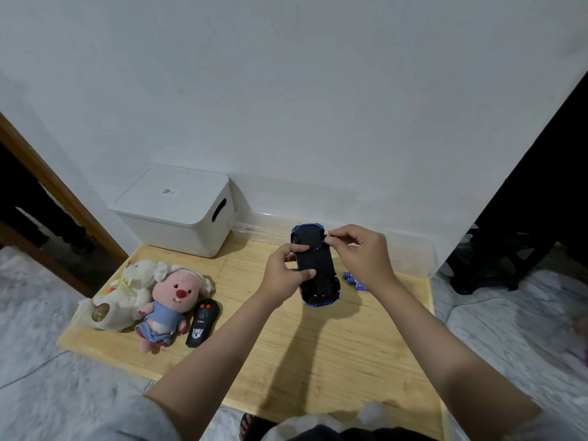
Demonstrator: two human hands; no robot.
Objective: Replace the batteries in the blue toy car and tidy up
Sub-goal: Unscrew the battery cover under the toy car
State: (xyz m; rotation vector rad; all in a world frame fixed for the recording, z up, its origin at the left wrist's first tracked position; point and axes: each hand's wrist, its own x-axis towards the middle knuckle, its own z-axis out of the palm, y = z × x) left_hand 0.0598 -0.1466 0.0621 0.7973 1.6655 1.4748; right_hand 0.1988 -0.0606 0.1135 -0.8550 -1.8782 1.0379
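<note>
The blue toy car (318, 275) is held upside down above the wooden table (318, 351), its black underside facing me. My left hand (286, 272) grips the car's left side, thumb across the underside. My right hand (362, 253) pinches at the car's far right edge with thumb and forefinger; what it pinches is too small to tell. Several blue batteries (353, 280) lie on the table just right of the car, partly hidden by my right wrist.
A white lidded storage box (178, 208) stands at the back left against the wall. Two plush toys (143, 297) and a black remote control (202, 323) lie on the table's left. A clear plastic bin (410, 249) sits at the back right. Grey rug surrounds the table.
</note>
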